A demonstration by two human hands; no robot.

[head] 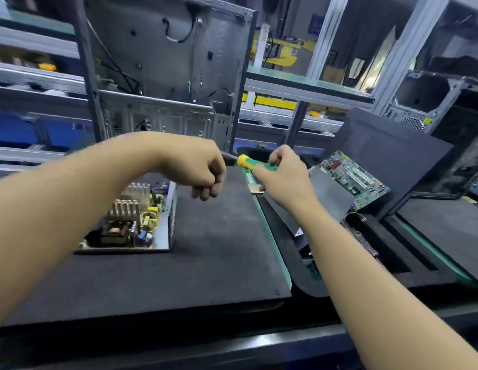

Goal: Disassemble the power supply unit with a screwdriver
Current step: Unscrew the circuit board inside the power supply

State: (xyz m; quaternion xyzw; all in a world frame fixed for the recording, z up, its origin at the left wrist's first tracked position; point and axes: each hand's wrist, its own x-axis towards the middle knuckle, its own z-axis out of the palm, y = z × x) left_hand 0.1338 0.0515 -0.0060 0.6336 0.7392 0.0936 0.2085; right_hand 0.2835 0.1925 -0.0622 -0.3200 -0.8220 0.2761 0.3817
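Head view of the counter (pixel 259 340). The power supply unit (pixel 136 222) lies at left on a dark foam mat (pixel 219 249), partly beneath the left forearm. Its cover is off, so finned heat sinks, a wound transformer and yellow components show inside the metal shell.

The right hand (pixel 283 177) is raised above the mat's far right edge. Its fingers are wrapped around the green handle of the screwdriver (pixel 252 164). The yellow collar points left, and the thin shaft runs toward the left hand (pixel 197 166).

The left hand hangs above the mat, just beyond the unit, with its fingers (pixel 205 190) curled downward. The shaft's tip meets the hand's edge, and it cannot be told whether the fingers pinch anything.

An opened computer case (pixel 165 76) stands upright behind the hands. At right a green motherboard (pixel 352 177) lies tilted, partly covered by a grey metal plate (pixel 328 193). A black panel (pixel 387 156) leans behind the motherboard. Motion blur softens the shelving in the background.
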